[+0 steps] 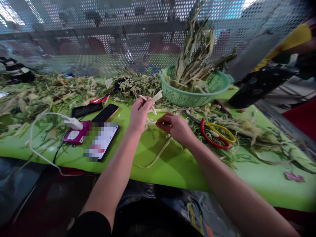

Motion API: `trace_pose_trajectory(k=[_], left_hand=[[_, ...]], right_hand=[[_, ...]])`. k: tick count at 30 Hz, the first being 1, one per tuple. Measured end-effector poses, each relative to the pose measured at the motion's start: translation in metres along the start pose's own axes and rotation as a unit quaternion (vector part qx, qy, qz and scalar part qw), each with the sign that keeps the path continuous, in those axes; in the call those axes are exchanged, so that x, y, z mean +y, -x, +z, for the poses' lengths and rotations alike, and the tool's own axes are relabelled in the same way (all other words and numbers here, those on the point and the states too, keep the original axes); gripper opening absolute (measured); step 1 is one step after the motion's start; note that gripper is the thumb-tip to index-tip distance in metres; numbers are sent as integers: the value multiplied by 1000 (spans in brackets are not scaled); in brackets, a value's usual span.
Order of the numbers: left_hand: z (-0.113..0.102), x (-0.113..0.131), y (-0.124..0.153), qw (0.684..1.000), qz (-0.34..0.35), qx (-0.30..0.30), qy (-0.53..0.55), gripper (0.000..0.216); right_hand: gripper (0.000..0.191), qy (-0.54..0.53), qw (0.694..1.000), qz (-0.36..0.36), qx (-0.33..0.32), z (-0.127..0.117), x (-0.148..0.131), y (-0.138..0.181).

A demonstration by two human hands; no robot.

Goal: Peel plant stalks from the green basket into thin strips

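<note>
My left hand (139,113) is raised a little over the green table (172,168), fingers closed on pale leaf strips (153,98) that stick up and to the right. My right hand (175,126) sits just right of it, fingers pinched on a strip (158,154) that trails down across the table toward me. The two hands are close together, almost touching.
A green basket (195,93) of dried leaves stands behind the hands. Scissors with red and yellow handles (217,133) lie to the right. Several phones (101,140) and a white charger cable (39,131) lie at the left. Leaf scraps (49,90) cover the back; a perforated metal screen (98,39) rises behind.
</note>
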State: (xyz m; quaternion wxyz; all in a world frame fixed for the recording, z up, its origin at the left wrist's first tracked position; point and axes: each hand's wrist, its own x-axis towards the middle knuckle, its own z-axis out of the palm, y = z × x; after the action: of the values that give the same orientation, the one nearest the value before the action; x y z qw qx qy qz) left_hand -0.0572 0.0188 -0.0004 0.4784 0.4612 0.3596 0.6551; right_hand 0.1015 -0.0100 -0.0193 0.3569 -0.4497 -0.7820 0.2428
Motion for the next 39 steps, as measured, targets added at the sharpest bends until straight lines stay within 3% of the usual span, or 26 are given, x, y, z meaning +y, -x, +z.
trace_pose_trajectory(k=[5, 8, 11, 14, 17, 19, 25, 31, 34, 39], left_hand=[[-2, 5, -4, 998, -22, 21, 46, 16], [-3, 6, -3, 996, -43, 8, 77, 14], [-3, 6, -2, 994, -68, -6, 86, 15], [-4, 7, -1, 992, -89, -21, 86, 17], [-3, 8, 1, 986, -137, -42, 84, 21], [-3, 8, 3, 979, -178, -70, 75, 23], [4, 4, 12, 951, -258, -167, 47, 24], [9, 5, 16, 931, -292, -207, 70, 24], [8, 5, 15, 930, -299, -201, 74, 22], [5, 4, 12, 946, -279, -138, 95, 13]], right_hand=[[9, 185, 979, 35, -77, 4, -5, 3], [6, 219, 971, 36, -93, 3, -5, 2], [6, 171, 983, 45, -59, -1, -2, 0], [8, 21, 994, 104, -34, -8, 1, -1], [12, -155, 978, 140, -13, -17, 2, -2], [16, -212, 968, 131, 16, -22, 0, -3], [16, -223, 966, 77, 102, -32, -4, -5], [13, -196, 966, 61, 156, -35, -2, -3], [18, -206, 962, 67, 166, -37, -5, -3], [26, -217, 955, 83, 186, -43, -3, -4]])
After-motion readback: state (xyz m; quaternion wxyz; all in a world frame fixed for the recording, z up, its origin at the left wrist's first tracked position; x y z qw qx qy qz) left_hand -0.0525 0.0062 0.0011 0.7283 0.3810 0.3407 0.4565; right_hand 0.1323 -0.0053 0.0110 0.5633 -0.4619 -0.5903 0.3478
